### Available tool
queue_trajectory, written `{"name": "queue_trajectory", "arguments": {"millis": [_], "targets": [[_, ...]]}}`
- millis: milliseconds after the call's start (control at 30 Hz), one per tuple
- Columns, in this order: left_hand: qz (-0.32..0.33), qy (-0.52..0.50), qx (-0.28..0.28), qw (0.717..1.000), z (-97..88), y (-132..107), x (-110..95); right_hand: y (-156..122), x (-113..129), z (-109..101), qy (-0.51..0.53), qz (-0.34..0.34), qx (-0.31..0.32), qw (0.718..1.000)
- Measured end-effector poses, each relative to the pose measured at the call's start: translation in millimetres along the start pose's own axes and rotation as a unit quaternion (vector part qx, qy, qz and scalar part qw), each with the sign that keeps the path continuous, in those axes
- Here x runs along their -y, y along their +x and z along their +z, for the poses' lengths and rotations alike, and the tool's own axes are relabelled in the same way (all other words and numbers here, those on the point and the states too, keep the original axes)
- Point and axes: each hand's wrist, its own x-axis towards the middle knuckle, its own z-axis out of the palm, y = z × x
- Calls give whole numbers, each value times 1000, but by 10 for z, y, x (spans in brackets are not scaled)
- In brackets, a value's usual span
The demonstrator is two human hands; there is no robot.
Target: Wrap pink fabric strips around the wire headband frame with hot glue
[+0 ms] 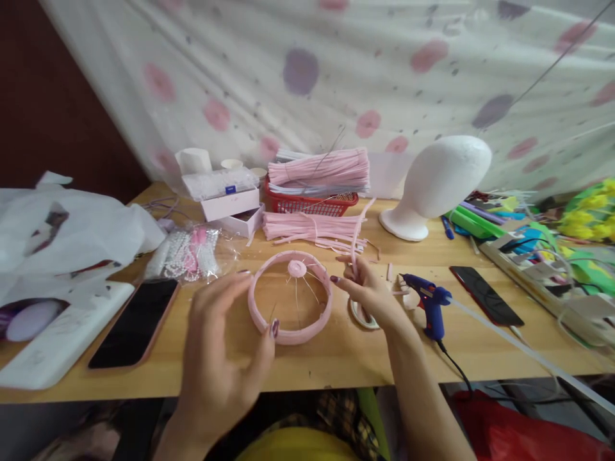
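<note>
A pink-wrapped ring [307, 334] stands on the table, with thin wires running from it to a small pink coil [296, 268]. My left hand [223, 346] is at the ring's left side, thumb and forefinger spread apart along its rim; whether they press on it I cannot tell. Right of the ring, my right hand [368, 291] pinches a pink pipe cleaner [356, 234] that sticks up from the fingers. Partly hidden beneath that hand lies what looks like a scissors handle [364, 318]. A blue glue gun [430, 304] with a long glue stick lies to its right.
Bundles of pink pipe cleaners [312, 227] lie before a red basket [307, 204] holding more. A white foam head [444, 179] stands behind. Phones [137, 323], bagged beads [189, 253], a white box [230, 203] and a power strip [528, 282] surround the work area.
</note>
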Motion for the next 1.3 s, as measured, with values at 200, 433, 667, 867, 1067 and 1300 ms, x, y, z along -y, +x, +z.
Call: {"name": "queue_trajectory", "arguments": {"millis": [200, 433, 667, 867, 1067, 1300], "targets": [[-61, -15, 84, 994, 309, -95, 481, 229, -139, 147, -21, 26, 3, 999], [-82, -43, 115, 989, 320, -108, 603, 233, -179, 88, -22, 55, -17, 998], [-90, -56, 88, 990, 377, -121, 622, 223, -154, -10, 19, 37, -44, 998], [-63, 13, 6, 998, 497, -177, 488, -75, 92, -174, 114, 4, -126, 986], [13, 138, -29, 990, 548, -208, 388, -392, 174, -230, 121, -61, -162, 977], [72, 111, 31, 991, 397, -144, 491, -598, 73, -350, 54, -79, -143, 985]]}}
